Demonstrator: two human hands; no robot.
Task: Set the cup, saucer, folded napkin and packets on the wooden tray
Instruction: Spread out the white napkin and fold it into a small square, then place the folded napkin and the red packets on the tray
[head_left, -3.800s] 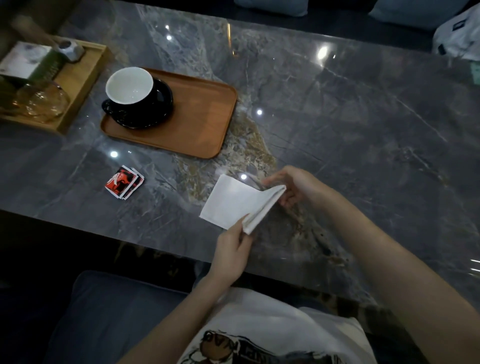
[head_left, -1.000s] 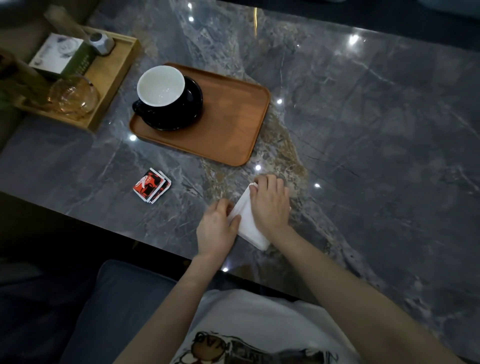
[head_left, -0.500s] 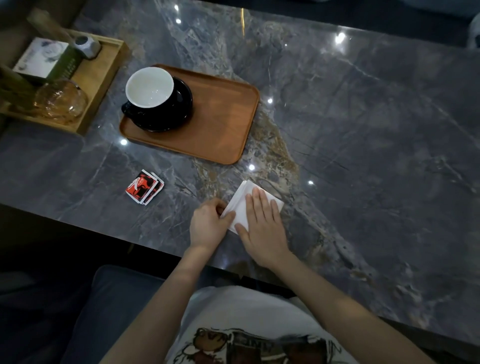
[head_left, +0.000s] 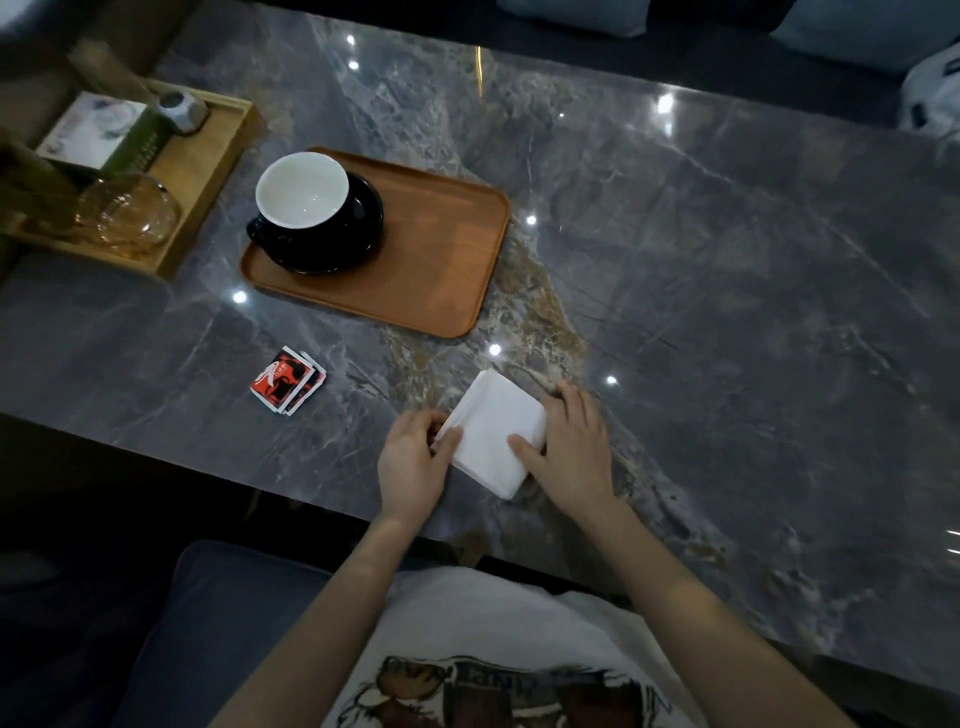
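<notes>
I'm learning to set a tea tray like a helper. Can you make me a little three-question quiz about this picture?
1. True or false: the cup already sits on its saucer on the wooden tray.
2. Which thing are both hands touching? A) the packets B) the folded napkin C) the cup
3. Fill in: the packets lie on the marble ____, not on the tray.

Key
1. True.
2. B: the left hand holds its left edge and the right hand its right edge.
3. table.
</notes>
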